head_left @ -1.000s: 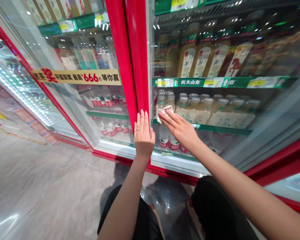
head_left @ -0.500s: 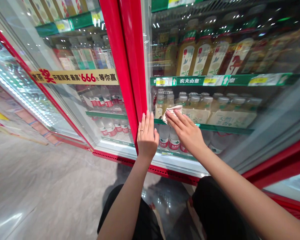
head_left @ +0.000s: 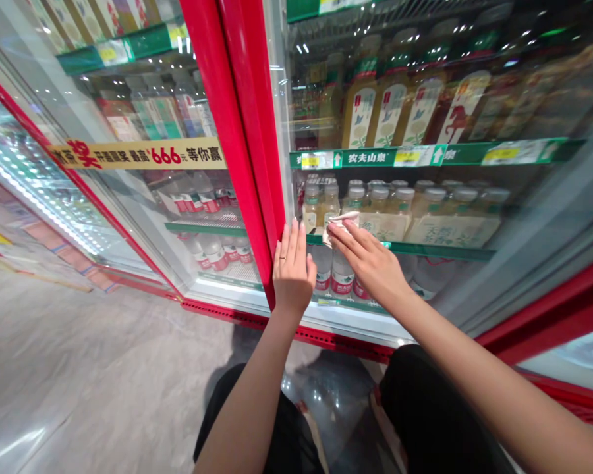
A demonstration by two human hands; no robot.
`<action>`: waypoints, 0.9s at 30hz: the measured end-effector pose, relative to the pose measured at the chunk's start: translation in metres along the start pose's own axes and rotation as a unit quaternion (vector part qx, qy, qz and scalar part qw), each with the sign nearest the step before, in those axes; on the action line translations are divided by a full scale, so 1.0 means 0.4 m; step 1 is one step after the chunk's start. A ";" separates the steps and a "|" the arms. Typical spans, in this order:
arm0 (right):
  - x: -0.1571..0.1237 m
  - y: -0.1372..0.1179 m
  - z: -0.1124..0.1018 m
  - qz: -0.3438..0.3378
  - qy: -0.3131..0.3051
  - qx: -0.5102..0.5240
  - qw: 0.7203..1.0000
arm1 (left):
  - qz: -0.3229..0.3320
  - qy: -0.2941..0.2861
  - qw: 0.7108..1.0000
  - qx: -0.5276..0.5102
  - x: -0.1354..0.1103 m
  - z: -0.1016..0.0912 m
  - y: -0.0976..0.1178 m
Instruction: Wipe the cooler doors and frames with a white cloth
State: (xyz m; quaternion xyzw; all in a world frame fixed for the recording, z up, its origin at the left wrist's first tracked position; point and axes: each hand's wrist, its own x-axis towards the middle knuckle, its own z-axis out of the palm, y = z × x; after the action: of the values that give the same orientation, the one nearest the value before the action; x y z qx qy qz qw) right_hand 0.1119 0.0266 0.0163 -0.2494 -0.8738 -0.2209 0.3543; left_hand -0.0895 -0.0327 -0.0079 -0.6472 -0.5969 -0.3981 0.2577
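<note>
My left hand [head_left: 292,270] lies flat with fingers stretched out, against the red door frame [head_left: 250,118] and the edge of the glass beside it. A ring shows on one finger. My right hand [head_left: 370,257] presses a crumpled whitish cloth [head_left: 343,222] to the glass door [head_left: 316,85], its fingers lying over the cloth. Behind the glass stand bottles with pale caps and cream-coloured wrapping [head_left: 439,227], and below them bottles with red labels [head_left: 343,280].
Tall tea bottles [head_left: 363,118] fill a shelf above a green price strip [head_left: 370,158]. The left door carries a yellow banner [head_left: 143,153]. A red base grille [head_left: 326,336] runs along the grey floor [head_left: 103,368]. My bent knees [head_left: 425,395] are close to the cooler.
The view has shifted slightly, so the cooler appears a little further left. My left hand stays flat at the frame, and my right hand still holds the cloth to the glass.
</note>
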 end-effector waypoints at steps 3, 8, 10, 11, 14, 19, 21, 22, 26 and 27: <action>0.006 0.001 -0.006 0.008 0.015 -0.026 1.000 | 0.003 0.002 1.000 0.000 0.001 -0.003 0.004; 0.049 -0.013 0.000 0.016 -0.002 0.001 1.000 | -0.004 -0.006 1.000 -0.007 0.002 0.003 0.006; 0.046 -0.013 0.003 0.008 -0.010 0.008 1.000 | -0.006 -0.010 1.000 -0.010 0.002 0.005 0.006; 0.038 -0.011 0.002 0.000 -0.011 0.007 1.000 | -0.006 -0.011 1.000 -0.010 0.002 0.006 0.005; 0.007 0.000 -0.007 -0.013 -0.014 -0.006 1.000 | -0.002 -0.009 1.000 -0.009 0.001 0.004 0.005; 0.000 0.015 -0.029 0.021 0.009 -0.026 0.999 | 0.010 0.009 1.000 -0.003 0.000 -0.001 0.007; 0.017 0.013 -0.029 0.024 0.017 -0.027 0.999 | 0.013 0.011 1.000 -0.003 0.000 0.000 0.009; 0.025 0.011 -0.026 0.019 0.017 -0.029 0.999 | 0.015 0.011 1.000 -0.003 0.000 0.002 0.009; 0.029 0.003 -0.011 -0.015 0.005 -0.043 0.999 | 0.023 0.011 1.000 0.003 -0.002 0.007 0.009; 0.022 0.001 -0.009 -0.020 0.003 -0.044 0.999 | 0.025 0.010 1.000 0.005 -0.002 0.007 0.009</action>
State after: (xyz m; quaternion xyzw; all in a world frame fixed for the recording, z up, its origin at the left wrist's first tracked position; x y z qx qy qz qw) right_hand 0.1086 0.0275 0.0250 -0.2470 -0.8670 -0.2665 0.3411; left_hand -0.0855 -0.0314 -0.0098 -0.6564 -0.5800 -0.3953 0.2766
